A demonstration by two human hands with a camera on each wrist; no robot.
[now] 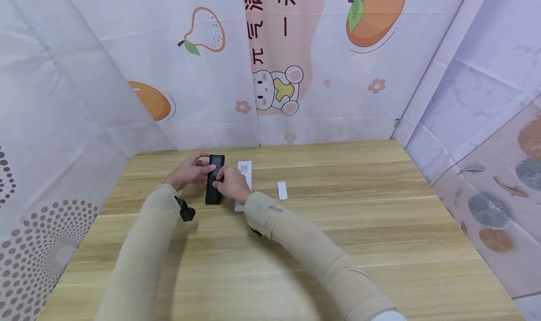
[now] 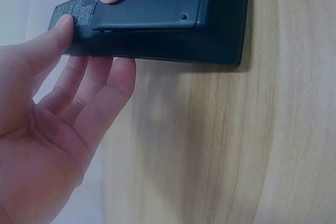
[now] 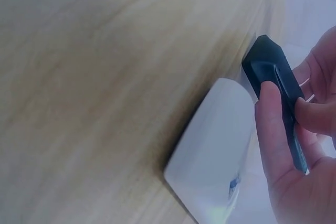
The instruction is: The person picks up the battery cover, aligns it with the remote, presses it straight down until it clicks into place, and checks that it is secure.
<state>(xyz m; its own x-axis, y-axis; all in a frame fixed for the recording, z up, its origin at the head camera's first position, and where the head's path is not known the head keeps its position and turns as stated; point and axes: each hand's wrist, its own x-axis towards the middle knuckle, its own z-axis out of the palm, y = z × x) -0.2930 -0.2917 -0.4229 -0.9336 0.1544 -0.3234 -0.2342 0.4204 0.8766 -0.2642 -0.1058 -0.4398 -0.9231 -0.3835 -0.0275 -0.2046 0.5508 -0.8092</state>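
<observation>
A black remote (image 1: 213, 194) lies back side up near the table's far left, its battery cover (image 2: 157, 3) on it, one long edge of the cover slightly raised in the left wrist view. The left hand (image 1: 189, 172) (image 2: 52, 124) grips the remote's label end, thumb on the back and fingers along the side. The right hand (image 1: 232, 184) (image 3: 302, 145) has its thumb and fingers on the cover and the remote's side. Beside the remote, partly under the right wrist, lies a white remote (image 1: 244, 166) (image 3: 215, 135).
A small white cover (image 1: 282, 190) lies on the wooden table (image 1: 338, 208) to the right of the white remote. Printed curtains (image 1: 329, 100) hang behind the table's far edge and on both sides.
</observation>
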